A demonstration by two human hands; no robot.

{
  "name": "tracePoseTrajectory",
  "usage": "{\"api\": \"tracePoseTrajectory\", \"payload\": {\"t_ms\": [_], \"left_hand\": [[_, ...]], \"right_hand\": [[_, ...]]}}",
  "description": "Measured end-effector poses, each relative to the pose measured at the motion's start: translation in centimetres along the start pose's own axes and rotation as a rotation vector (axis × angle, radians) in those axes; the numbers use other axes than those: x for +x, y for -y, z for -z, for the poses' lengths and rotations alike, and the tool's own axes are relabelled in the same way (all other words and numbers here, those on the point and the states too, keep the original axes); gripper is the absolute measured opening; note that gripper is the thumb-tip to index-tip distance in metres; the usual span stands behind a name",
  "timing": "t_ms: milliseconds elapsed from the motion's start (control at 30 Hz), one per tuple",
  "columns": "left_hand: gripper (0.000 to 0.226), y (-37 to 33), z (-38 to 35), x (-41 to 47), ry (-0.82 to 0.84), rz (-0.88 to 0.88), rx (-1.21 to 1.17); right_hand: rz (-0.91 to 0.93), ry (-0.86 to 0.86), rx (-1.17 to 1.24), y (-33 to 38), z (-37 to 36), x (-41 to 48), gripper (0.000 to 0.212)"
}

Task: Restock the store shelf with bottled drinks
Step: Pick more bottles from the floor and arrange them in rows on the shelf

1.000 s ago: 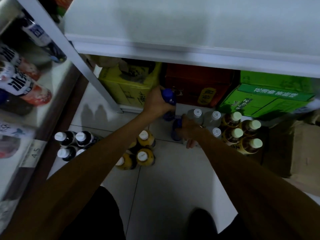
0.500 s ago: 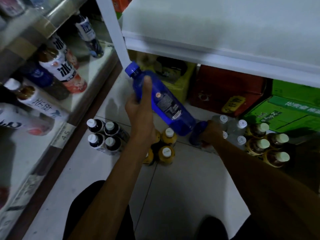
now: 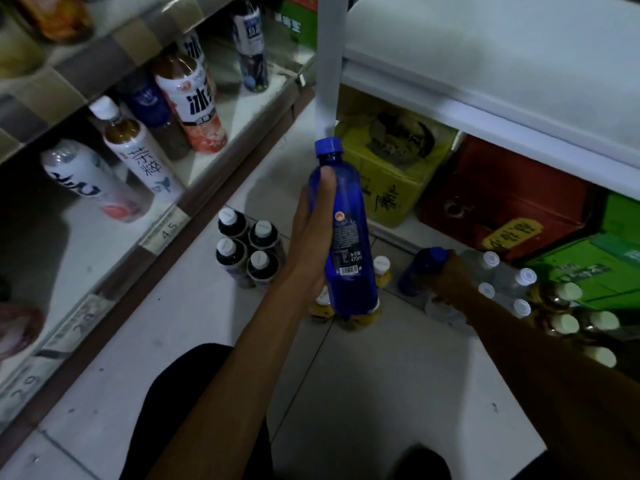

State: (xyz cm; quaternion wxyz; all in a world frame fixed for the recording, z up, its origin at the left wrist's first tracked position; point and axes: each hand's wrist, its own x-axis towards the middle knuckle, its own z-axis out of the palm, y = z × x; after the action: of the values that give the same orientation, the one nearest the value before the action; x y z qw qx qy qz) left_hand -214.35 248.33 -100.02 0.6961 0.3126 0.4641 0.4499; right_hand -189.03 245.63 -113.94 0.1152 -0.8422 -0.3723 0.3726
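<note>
While the left hand (image 3: 310,237) grips a blue bottle (image 3: 348,237) round its body, one digit stretched up along its shoulder, the bottle hangs nearly upright in the air just below the foot of the white shelf post (image 3: 327,64), its blue cap almost at the post's lower end. Below the post and to its right, the right hand (image 3: 450,277) curls over the top of a second blue bottle (image 3: 417,271), which stands on the floor tiles (image 3: 346,393). Farther right of the post, beyond that hand, clear bottles (image 3: 498,275) with white caps stand touching amber bottles (image 3: 561,306) with cream caps. Straight below the post, partly hidden by the held bottle, sit yellow bottles (image 3: 381,270); below and slightly left of the post, four dark bottles (image 3: 247,245) with white caps stand packed together. Right of the post, under the white shelf board (image 3: 485,98), lie a yellow carton (image 3: 391,161), a red carton (image 3: 502,202) and a green carton (image 3: 588,271) in a row. Left of the post, the drinks shelf (image 3: 214,164) holds labelled bottles leaning back, with a price tag (image 3: 166,230) reading 4.5 on its edge.
</note>
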Motion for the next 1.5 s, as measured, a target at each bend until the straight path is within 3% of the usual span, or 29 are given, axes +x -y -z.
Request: {"api": "tracePoseTrajectory", "payload": {"t_ms": [133, 300, 400, 500, 633, 767, 900, 967, 1067, 1133, 1233, 1333, 1500], "left_hand": [[0.089, 0.3, -0.4, 1.2, 0.061, 0.044, -0.097], [0.048, 0.6, -1.8, 1.6, 0.161, 0.077, -0.115], [0.023, 1.0, -2.6, 1.4, 0.19, 0.054, -0.076], [0.044, 1.2, -3.4, 1.1, 0.183, 0.04, -0.092], [0.078, 1.6, -3.7, 1.0, 0.228, 0.066, -0.053], [0.07, 2.1, -4.0, 0.4, 0.247, 0.146, -0.013], [0.066, 3.5, -4.2, 0.1, 0.281, 0.209, 0.05], [0.053, 4.2, -4.4, -0.2, 0.284, 0.216, 0.059], [0.043, 4.9, -5.2, -0.7, 0.225, 0.238, 0.017], [0.049, 4.8, -5.5, -1.2, 0.219, 0.272, -0.023], [0.065, 4.5, -5.5, -2.1, 0.241, 0.387, -0.076], [0.069, 3.9, -5.7, -3.8, 0.284, 0.457, -0.115], [0.091, 2.9, -6.0, -8.1, 0.245, 0.5, -0.126]], "right_hand": [[0.041, -0.118, 0.159, 2.9, 2.1, -3.0, 0.075], [0.216, -0.209, 0.323, 5.3, 6.4, -6.6, 0.068], [0.292, -0.188, 0.496, 6.0, 9.3, -8.2, 0.03], [0.298, -0.147, 0.638, 6.0, 11.2, -10.2, 0.022], [0.216, 0.025, 0.871, 5.3, 12.6, -12.4, 0.049], [0.161, 0.227, 1.12, 4.2, 13.1, -12.6, 0.041], [0.034, 0.28, 1.015, 3.7, 12.8, -12.1, 0.066], [-0.025, 0.272, 0.971, 3.7, 12.0, -11.9, 0.074], [-0.073, 0.233, 0.91, 3.0, 11.0, -11.4, 0.061], [-0.066, 0.225, 0.849, 2.5, 10.6, -11.2, 0.044], [-0.075, 0.241, 0.727, 2.2, 10.4, -11.1, 0.051], [-0.086, 0.223, 0.734, 2.2, 9.7, -11.1, 0.033], [-0.132, 0.211, 0.928, 1.9, 8.2, -12.7, 0.051]]}}
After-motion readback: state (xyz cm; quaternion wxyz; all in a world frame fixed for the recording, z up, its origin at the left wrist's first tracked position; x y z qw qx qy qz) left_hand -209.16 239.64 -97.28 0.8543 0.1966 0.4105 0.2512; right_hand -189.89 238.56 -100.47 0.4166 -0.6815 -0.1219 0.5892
